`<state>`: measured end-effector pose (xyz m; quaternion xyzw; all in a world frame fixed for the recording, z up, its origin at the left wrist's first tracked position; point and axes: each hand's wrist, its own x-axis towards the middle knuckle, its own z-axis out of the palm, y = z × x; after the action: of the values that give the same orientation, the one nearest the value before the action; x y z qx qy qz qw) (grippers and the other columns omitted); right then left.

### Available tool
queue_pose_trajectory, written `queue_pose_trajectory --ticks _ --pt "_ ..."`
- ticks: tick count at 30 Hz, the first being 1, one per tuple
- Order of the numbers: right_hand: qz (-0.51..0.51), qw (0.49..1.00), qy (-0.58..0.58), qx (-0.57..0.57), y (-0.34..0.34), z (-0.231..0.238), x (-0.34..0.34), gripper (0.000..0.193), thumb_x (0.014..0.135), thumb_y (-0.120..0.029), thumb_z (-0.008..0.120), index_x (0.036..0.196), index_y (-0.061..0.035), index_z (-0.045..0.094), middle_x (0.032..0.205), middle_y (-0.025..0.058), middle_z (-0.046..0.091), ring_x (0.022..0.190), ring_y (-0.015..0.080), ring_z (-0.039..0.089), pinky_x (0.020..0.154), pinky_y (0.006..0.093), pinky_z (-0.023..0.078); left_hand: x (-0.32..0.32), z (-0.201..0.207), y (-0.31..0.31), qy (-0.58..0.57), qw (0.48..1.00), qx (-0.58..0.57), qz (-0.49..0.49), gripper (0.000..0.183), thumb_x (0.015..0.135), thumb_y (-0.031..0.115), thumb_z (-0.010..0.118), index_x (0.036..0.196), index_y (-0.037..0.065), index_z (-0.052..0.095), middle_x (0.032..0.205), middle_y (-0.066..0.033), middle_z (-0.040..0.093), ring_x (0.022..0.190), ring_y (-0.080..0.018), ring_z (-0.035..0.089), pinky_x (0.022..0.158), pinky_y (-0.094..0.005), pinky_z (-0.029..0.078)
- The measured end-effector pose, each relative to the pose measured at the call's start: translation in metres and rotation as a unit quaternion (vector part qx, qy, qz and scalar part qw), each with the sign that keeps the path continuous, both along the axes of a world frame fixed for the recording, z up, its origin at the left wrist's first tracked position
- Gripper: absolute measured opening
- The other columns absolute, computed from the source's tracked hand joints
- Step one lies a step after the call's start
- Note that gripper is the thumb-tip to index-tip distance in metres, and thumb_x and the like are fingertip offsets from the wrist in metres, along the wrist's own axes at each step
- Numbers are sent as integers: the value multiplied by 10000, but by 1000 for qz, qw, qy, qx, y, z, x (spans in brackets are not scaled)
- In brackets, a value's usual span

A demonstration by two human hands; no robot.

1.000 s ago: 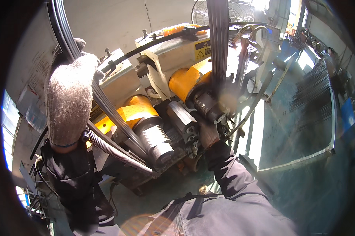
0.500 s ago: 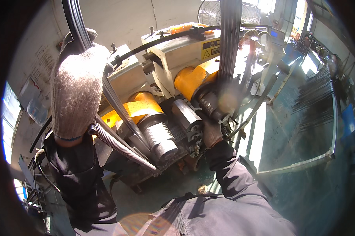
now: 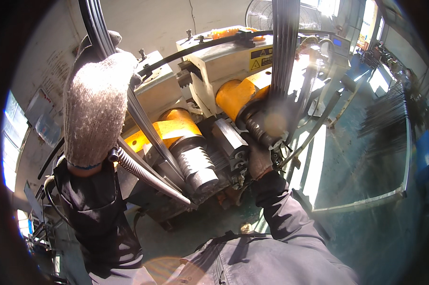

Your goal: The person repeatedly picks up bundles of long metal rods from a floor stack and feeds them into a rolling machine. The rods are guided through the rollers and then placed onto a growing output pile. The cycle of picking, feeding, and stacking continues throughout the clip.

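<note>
My left hand (image 3: 98, 102), in a pale knit glove, is closed round a bundle of thin dark rods (image 3: 145, 126). The bundle slants from above the glove down to the ribbed black roller (image 3: 194, 164) on a yellow arm (image 3: 174, 127). Low at the machine, my right hand (image 3: 260, 161) reaches in between a grey metal block (image 3: 228, 137) and the second ribbed roller (image 3: 262, 133); its fingers are hidden there. A second bundle of rods (image 3: 284, 47) stands upright above that roller, passing out of the top of the view.
A corrugated hose (image 3: 150, 175) runs below my left wrist. A black cable (image 3: 195, 50) arches over the pale machine housing (image 3: 209, 47). A wire-guarded fan (image 3: 262, 14) stands behind. At the right, a metal frame (image 3: 361, 203) stands beside a pile of dark rods (image 3: 383, 114).
The whole scene has shifted slightly to the right in the picture. Both hands keep the same places at the rods and the machine.
</note>
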<state>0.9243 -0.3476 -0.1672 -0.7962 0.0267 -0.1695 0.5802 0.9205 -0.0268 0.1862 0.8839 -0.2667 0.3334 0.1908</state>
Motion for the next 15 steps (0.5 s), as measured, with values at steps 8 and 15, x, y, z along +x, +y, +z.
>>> queue_pose_trajectory --ticks 8,15 --pt "-18 995 -59 -84 4 -2 2 359 1066 -77 543 1374 -90 726 1070 91 689 892 190 656 788 347 541 2 -4 3 -25 999 46 -17 195 1083 60 655 1259 21 729 1095 -145 775 925 -213 780 858 -314 641" --pt "-7 996 -43 81 2 -19 14 327 1052 -86 576 1328 -57 750 1087 86 729 856 154 692 722 318 562 -10 8 6 -5 997 75 4 223 1092 102 670 1279 9 747 1132 -132 801 1002 -213 790 948 -328 639"
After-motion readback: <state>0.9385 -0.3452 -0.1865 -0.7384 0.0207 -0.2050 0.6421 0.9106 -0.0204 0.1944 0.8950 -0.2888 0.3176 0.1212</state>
